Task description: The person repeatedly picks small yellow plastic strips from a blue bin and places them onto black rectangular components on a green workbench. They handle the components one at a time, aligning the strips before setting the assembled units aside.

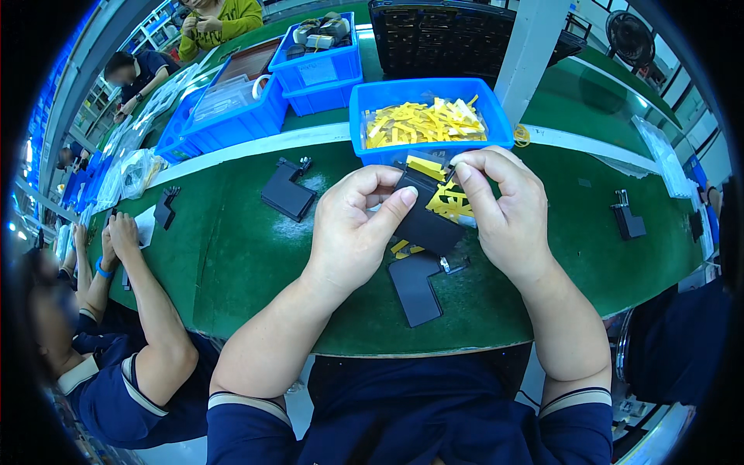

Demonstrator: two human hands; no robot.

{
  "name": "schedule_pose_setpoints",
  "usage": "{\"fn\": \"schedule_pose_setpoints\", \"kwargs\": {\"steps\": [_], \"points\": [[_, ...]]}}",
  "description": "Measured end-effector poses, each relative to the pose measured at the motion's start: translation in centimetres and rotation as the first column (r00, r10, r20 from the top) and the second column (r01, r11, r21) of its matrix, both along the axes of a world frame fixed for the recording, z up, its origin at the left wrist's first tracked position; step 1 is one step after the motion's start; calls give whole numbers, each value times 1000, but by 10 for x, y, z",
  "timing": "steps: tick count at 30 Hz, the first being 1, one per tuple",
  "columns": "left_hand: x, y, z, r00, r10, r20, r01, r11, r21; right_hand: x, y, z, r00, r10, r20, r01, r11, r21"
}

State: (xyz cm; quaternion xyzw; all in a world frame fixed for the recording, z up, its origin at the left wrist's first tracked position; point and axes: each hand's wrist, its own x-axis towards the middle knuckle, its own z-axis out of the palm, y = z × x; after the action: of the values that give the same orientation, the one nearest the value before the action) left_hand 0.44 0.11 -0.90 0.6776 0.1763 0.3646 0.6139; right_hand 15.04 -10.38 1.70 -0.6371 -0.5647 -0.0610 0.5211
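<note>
Left hand [358, 217] pinched, thumb against fingers; right hand [508, 209] pinched at the fingertips, near and level with it; forearms [271, 325] slant outward below the hands, elbows [232, 380] wider apart

Bright, cool light; straight edges bend toward the dark, rounded rim.

The left hand [353, 221] hides one edge of the flat, matte-black plastic part [431, 226], which in turn covers some thin yellow strips [451, 203]. Whatever lies between the right hand's [508, 209] thumb and fingertip is too small to identify. The upper edge cuts off a person in a yellow-green top [239, 18].
</note>
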Motion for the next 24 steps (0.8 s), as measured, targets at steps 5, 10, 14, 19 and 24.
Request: {"fn": "schedule_pose_setpoints", "kwargs": {"steps": [5,10,14,19,24], "points": [[2,-2,0,999,25,21,-25,1000,3,-7,-4,8,943,-73,325,15,984,178],[-1,-5,3,995,53,-84,-36,980,197,-14,-2,2,888,-69,455,10,991,130],[1,-11,7,980,201,-8,-158,795,586,-15,-5,4,910,-79,408,50,996,80],[1,-12,12,982,187,32,-156,700,697,-7,-5,4,971,64,229,-74,997,35],[0,-11,16,990,134,36,-117,666,737,-2,-4,9,951,160,266,-175,984,35]]}}
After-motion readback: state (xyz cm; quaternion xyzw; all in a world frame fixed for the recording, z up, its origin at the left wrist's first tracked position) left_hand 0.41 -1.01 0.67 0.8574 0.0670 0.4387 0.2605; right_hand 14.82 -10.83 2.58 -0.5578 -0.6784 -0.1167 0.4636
